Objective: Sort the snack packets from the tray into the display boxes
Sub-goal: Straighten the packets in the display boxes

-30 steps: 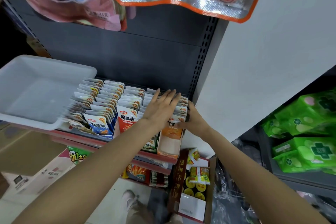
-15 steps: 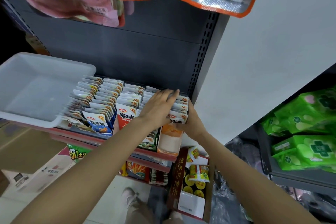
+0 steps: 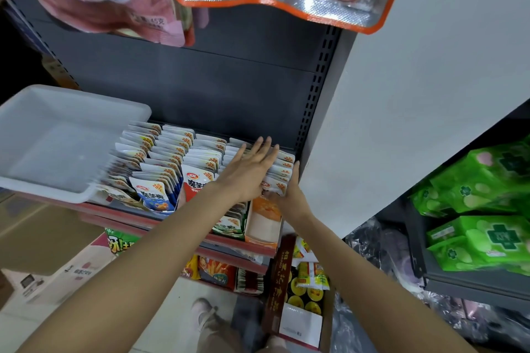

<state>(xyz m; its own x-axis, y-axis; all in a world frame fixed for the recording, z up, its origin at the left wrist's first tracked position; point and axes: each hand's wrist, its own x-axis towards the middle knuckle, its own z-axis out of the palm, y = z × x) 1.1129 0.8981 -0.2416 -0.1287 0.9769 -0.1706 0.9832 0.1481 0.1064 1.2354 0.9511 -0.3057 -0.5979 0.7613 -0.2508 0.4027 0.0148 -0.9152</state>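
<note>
A dark shop shelf (image 3: pixel 200 89) stands beside a white wall. On its left sits a white tray (image 3: pixel 57 146), touching rows of upright snack packets (image 3: pixel 160 152) in display boxes (image 3: pixel 262 226). The left hand (image 3: pixel 249 169) lies flat with straight fingers on the rightmost rows. The right hand (image 3: pixel 291 195) cups that row's right side, thumb at the front packet. Green packs (image 3: pixel 487 209) fill the far-right rack.

Two bare forearms without sleeves, beige trousers (image 3: pixel 218 335), pale shoe (image 3: pixel 202 308) below
</note>
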